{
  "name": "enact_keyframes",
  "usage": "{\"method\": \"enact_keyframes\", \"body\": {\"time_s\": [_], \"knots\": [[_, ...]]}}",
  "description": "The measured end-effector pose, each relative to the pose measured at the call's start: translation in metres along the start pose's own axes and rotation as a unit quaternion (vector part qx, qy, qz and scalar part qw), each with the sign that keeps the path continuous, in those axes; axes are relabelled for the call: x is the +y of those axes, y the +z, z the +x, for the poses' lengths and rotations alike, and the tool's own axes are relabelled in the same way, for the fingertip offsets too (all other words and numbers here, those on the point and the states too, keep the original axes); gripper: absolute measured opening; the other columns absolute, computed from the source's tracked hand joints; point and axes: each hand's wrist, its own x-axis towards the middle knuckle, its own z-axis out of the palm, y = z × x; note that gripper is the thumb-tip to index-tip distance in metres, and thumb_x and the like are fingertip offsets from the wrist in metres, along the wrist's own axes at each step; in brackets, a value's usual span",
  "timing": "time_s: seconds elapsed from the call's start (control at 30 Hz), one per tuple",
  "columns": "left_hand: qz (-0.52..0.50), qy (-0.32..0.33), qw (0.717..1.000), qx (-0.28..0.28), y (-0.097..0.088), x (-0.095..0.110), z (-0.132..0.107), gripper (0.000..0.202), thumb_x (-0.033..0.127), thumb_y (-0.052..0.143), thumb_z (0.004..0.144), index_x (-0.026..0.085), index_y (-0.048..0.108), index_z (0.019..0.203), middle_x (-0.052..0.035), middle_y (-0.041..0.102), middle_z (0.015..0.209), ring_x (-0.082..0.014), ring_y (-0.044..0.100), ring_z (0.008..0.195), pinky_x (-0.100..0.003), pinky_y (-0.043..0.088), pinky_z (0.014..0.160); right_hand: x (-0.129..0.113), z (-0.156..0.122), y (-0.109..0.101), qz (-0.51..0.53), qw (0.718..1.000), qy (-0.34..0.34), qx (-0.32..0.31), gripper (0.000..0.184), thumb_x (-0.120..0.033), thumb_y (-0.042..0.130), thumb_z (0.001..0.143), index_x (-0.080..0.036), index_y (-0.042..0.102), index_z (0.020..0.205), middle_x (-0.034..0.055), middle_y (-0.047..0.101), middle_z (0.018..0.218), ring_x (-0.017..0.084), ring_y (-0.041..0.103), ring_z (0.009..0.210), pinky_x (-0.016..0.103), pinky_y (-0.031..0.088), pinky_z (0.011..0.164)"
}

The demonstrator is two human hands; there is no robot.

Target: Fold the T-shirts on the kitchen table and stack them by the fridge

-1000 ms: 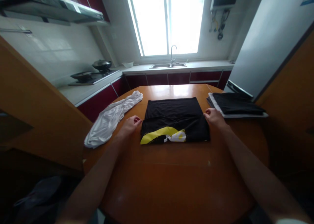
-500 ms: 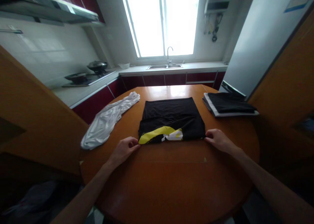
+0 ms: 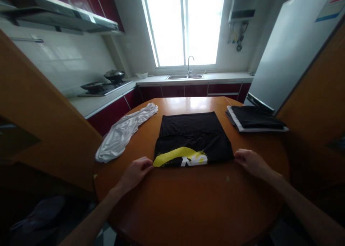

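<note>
A black T-shirt (image 3: 192,136) with a yellow and white print lies folded on the wooden table (image 3: 188,203) in front of me. My left hand (image 3: 138,170) pinches its near left corner. At the near right corner, my right hand (image 3: 249,161) has its thumb and fingers closed on the cloth. The near edge is stretched fairly straight between both hands, and the printed part faces up. Some creases cross the middle of the shirt.
A crumpled white garment (image 3: 121,134) lies along the table's left side. Folded clothes (image 3: 256,118), black on top of white and grey, are stacked at the right. Beyond the table are a sink (image 3: 176,77), a stove (image 3: 105,89) with pans, and a fridge (image 3: 285,52).
The shirt's near edge has been drawn a little toward me and pulled straighter, with more of the print showing. Both hands keep their corners. The camera view has shifted slightly.
</note>
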Motion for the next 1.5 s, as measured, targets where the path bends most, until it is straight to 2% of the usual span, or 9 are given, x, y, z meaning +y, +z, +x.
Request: {"method": "enact_keyframes", "body": {"time_s": [0.17, 0.27, 0.4, 0.6, 0.77, 0.93, 1.03, 1.23, 1.5], "knots": [[0.036, -0.021, 0.998, 0.053, -0.015, 0.024, 0.021, 0.038, 0.048, 0.048, 0.094, 0.022, 0.075, 0.091, -0.0067, 0.074, 0.096, -0.0238, 0.068, 0.087, -0.032, 0.05, 0.081, -0.018, 0.013, -0.007, -0.018, 0.994, 0.028, 0.101, 0.025, -0.033, 0.051, 0.094, -0.023, 0.073, 0.094, 0.008, 0.072, 0.099, 0.023, 0.067, 0.09, 0.032, 0.046, 0.079], [0.04, 0.043, 0.995, 0.084, 0.001, 0.052, 0.059, 0.04, 0.044, 0.041, 0.099, 0.022, 0.074, 0.109, -0.0073, 0.072, 0.114, -0.0233, 0.068, 0.101, -0.032, 0.05, 0.092, -0.057, 0.046, -0.001, 0.001, 0.984, -0.004, 0.178, 0.038, -0.033, 0.039, 0.1, -0.018, 0.07, 0.116, 0.0116, 0.07, 0.119, 0.024, 0.064, 0.108, 0.032, 0.046, 0.094], [0.101, 0.103, 0.989, 0.022, 0.051, 0.068, 0.109, 0.045, 0.043, 0.041, 0.102, 0.022, 0.063, 0.135, -0.0092, 0.056, 0.146, -0.0264, 0.051, 0.135, -0.04, 0.038, 0.114, -0.092, 0.094, 0.032, -0.043, 0.991, -0.024, 0.122, 0.049, -0.032, 0.036, 0.101, -0.011, 0.057, 0.14, 0.016, 0.05, 0.15, 0.027, 0.045, 0.138, 0.041, 0.035, 0.113], [0.165, 0.058, 0.984, -0.041, 0.083, 0.051, 0.128, 0.062, 0.06, 0.033, 0.101, 0.029, 0.039, 0.155, -0.005, 0.023, 0.166, -0.0329, 0.016, 0.154, -0.062, 0.017, 0.12, -0.076, 0.118, 0.062, -0.08, 0.995, 0.04, 0.032, 0.066, -0.051, 0.031, 0.103, -0.012, 0.034, 0.156, 0.0145, 0.025, 0.165, 0.029, 0.018, 0.153, 0.057, 0.015, 0.121], [0.18, 0.077, 0.981, -0.006, 0.08, 0.056, 0.122, 0.062, 0.06, 0.032, 0.102, 0.029, 0.039, 0.155, -0.0039, 0.026, 0.165, -0.0308, 0.015, 0.154, -0.061, 0.017, 0.121, -0.083, 0.116, 0.058, -0.082, 0.989, -0.005, 0.126, 0.062, -0.044, 0.028, 0.104, -0.012, 0.034, 0.157, 0.013, 0.024, 0.165, 0.025, 0.016, 0.154, 0.051, 0.013, 0.123], [0.17, 0.07, 0.982, -0.041, 0.085, 0.063, 0.121, 0.065, 0.064, 0.038, 0.099, 0.031, 0.039, 0.155, -0.0046, 0.023, 0.166, -0.0346, 0.016, 0.153, -0.065, 0.016, 0.119, -0.094, 0.114, 0.068, -0.062, 0.996, -0.065, 0.023, 0.063, -0.051, 0.033, 0.102, -0.017, 0.037, 0.155, 0.0111, 0.025, 0.165, 0.026, 0.017, 0.154, 0.055, 0.015, 0.121], [0.136, 0.075, 0.988, -0.003, 0.076, 0.063, 0.123, 0.061, 0.058, 0.039, 0.1, 0.025, 0.047, 0.15, -0.0077, 0.035, 0.162, -0.0334, 0.026, 0.151, -0.059, 0.022, 0.12, -0.086, 0.116, 0.063, -0.041, 0.996, -0.058, 0.046, 0.06, -0.047, 0.036, 0.102, -0.015, 0.042, 0.153, 0.0133, 0.03, 0.163, 0.027, 0.023, 0.152, 0.053, 0.02, 0.121], [0.111, 0.007, 0.984, 0.142, 0.027, 0.014, 0.132, 0.039, 0.037, 0.051, 0.094, 0.016, 0.069, 0.122, -0.014, 0.068, 0.119, -0.028, 0.063, 0.112, -0.039, 0.047, 0.103, -0.028, 0.123, 0.029, -0.003, 0.969, 0.1, 0.225, 0.037, -0.03, 0.048, 0.095, -0.012, 0.071, 0.118, 0.0181, 0.07, 0.117, 0.027, 0.062, 0.112, 0.037, 0.046, 0.098], [-0.011, -0.076, 0.993, 0.093, 0.013, -0.027, 0.143, 0.026, 0.039, 0.061, 0.081, 0.019, 0.076, 0.084, -0.0096, 0.077, 0.089, -0.0249, 0.071, 0.084, -0.03, 0.051, 0.076, -0.003, 0.13, 0.034, 0.036, 0.964, 0.199, 0.171, 0.027, -0.041, 0.063, 0.089, -0.018, 0.074, 0.098, 0.0119, 0.076, 0.097, 0.024, 0.07, 0.09, 0.03, 0.048, 0.075]]}}
